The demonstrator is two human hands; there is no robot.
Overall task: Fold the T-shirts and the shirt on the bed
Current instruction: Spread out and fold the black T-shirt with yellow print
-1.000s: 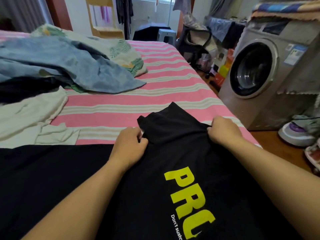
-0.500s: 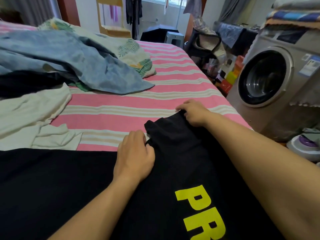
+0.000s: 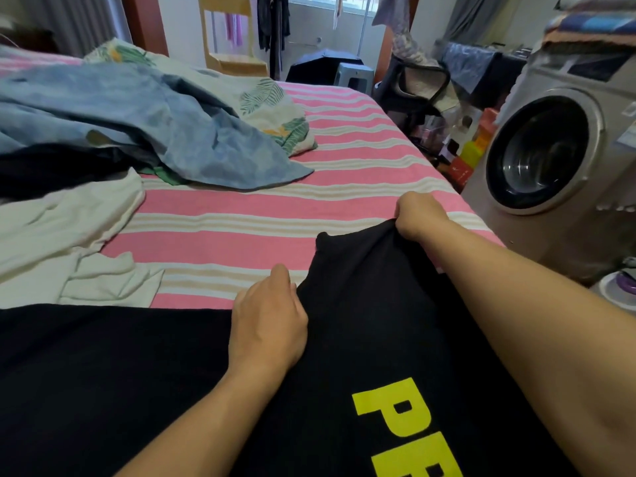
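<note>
- The black T-shirt [image 3: 361, 332] with yellow lettering lies nearest, spread under both forearms across the bed [image 3: 220, 235].
- The left hand [image 3: 266, 325] rests knuckles-up at the shirt's far edge, fingers curled down into the cloth; whether it grips is unclear.
- The right hand [image 3: 418, 215], arm stretched forward, pinches the shirt's far corner near the bed's right side.
- Bare striped sheet lies between and beyond the hands.
- Left of the left hand lies a white garment [image 3: 65, 242]; farther off, a blue garment [image 3: 155, 125].
- A washing machine [image 3: 557, 160] stands right of the right hand.
</note>
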